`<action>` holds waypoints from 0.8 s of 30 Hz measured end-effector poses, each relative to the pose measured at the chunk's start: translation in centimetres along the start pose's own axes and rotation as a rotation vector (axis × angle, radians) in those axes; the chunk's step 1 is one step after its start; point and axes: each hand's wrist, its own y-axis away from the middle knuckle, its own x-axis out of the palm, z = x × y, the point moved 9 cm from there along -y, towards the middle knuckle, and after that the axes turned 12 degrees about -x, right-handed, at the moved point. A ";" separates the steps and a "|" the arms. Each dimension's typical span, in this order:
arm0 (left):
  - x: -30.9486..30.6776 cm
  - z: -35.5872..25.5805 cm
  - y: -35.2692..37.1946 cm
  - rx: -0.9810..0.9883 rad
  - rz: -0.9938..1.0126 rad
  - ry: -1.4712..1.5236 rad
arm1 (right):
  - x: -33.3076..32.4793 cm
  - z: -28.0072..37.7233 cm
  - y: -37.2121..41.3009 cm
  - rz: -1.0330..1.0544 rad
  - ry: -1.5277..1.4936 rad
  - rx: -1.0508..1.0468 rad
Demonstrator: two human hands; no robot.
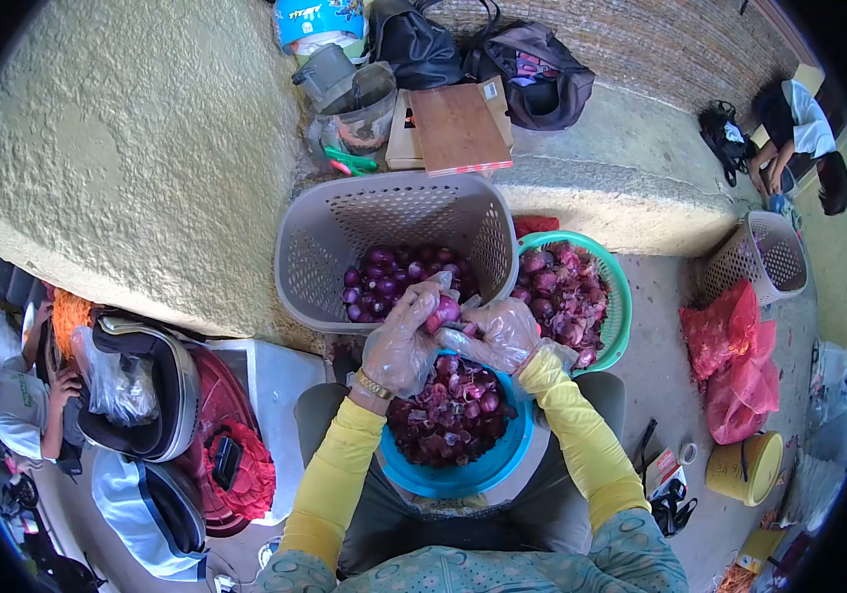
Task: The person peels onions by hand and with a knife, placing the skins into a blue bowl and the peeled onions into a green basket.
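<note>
My left hand (400,341), in a clear plastic glove, is closed around a red onion (441,314). My right hand (502,334), gloved too, is closed with its fingertips close to that onion; whatever it grips is hidden. Both hands are above the near rim of a blue basin (514,450) between my knees, which holds onion skins (448,420). Beyond them a grey perforated basket (310,262) contains peeled, shiny purple onions (384,282). At the right, a green colander (623,306) is filled with unpeeled red onions (567,287).
Bags (542,74) and a brown board (460,128) lie on the ledge ahead. Red mesh sacks (740,371), a yellow bucket (748,468) and another basket (757,259) stand at right. One person (18,395) sits at left; another (804,128) bends at far right.
</note>
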 end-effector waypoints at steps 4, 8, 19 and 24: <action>0.3 -0.5 0.2 0.047 -0.077 0.002 | 0.8 0.8 0.2 0.119 0.045 -0.097; 0.0 -0.7 0.1 0.083 -0.065 0.013 | 0.6 1.6 0.1 0.195 0.016 -0.104; 0.9 0.1 0.7 -0.099 -0.021 -0.063 | 0.7 2.2 0.6 0.235 -0.100 -0.111; 1.8 0.3 0.8 -0.119 0.022 -0.167 | 0.0 2.1 0.5 0.148 -0.113 -0.129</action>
